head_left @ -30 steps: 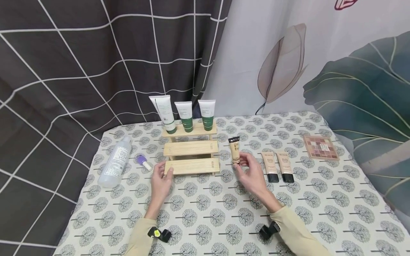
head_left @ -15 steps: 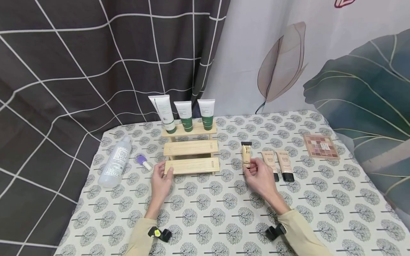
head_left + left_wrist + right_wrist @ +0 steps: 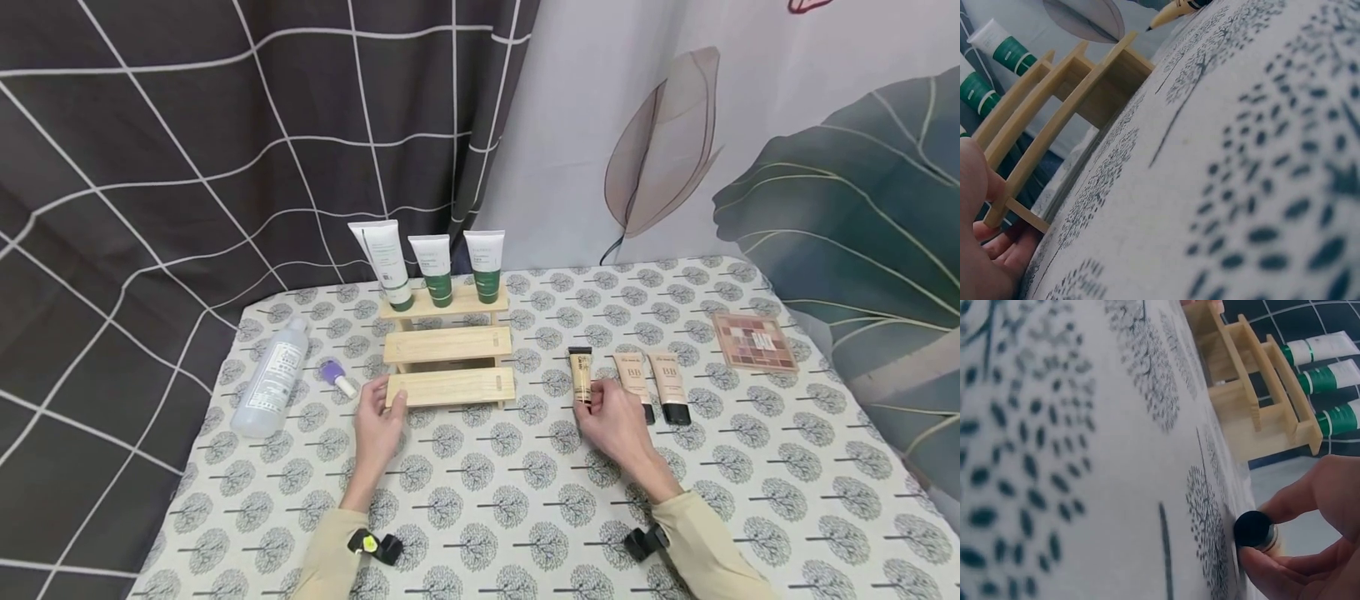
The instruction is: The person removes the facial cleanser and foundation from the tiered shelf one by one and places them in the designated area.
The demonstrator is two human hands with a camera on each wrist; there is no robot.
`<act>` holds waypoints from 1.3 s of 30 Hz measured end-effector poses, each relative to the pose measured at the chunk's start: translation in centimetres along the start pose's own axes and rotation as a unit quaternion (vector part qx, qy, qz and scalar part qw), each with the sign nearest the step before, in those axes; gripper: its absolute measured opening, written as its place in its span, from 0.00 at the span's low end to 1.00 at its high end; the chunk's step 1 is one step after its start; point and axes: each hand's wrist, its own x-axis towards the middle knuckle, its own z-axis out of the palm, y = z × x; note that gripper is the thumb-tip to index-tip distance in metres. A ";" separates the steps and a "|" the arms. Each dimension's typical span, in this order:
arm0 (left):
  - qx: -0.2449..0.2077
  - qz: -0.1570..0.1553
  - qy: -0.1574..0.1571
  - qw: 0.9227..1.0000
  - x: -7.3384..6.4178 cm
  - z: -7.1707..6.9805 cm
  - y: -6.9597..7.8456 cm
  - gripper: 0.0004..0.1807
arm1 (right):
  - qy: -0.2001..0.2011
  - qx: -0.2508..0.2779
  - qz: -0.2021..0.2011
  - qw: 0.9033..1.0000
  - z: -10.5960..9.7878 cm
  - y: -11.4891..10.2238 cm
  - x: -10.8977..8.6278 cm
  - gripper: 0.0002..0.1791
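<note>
Head view: right hand (image 3: pixel 618 423) pinches gold tube (image 3: pixel 581 373) right of wooden rack (image 3: pixel 453 387), long axis aiming crimped end at far edge of tabletop (image 3: pixel 517 525); left hand (image 3: pixel 377 425) grips rack's near left corner

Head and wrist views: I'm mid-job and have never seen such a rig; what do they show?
No machine here: a person's bare left hand grips the rack, and their right hand pinches a gold tube near its black cap. The head view is taken from the head, looking forward and down; each wrist view, from that wrist towards its hand. Three green-and-white tubes stand atop the rack. On the cloth, a bottle and a small purple item lie left of the rack, two BB tubes and a palette right of it.
</note>
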 end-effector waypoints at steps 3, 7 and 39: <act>-0.002 0.001 0.002 1.000 0.0 0.0 0.1 0.25 | -0.007 -0.010 0.012 1.000 -0.1 0.1 0.1 0.21; -0.003 0.002 0.003 1.000 0.0 0.0 0.1 0.25 | -0.016 -0.018 0.022 0.999 -0.2 0.1 0.4 0.22; -0.004 0.003 -0.001 1.000 0.0 0.0 -0.2 0.25 | -0.026 -0.058 0.009 0.998 -1.7 -1.0 0.2 0.25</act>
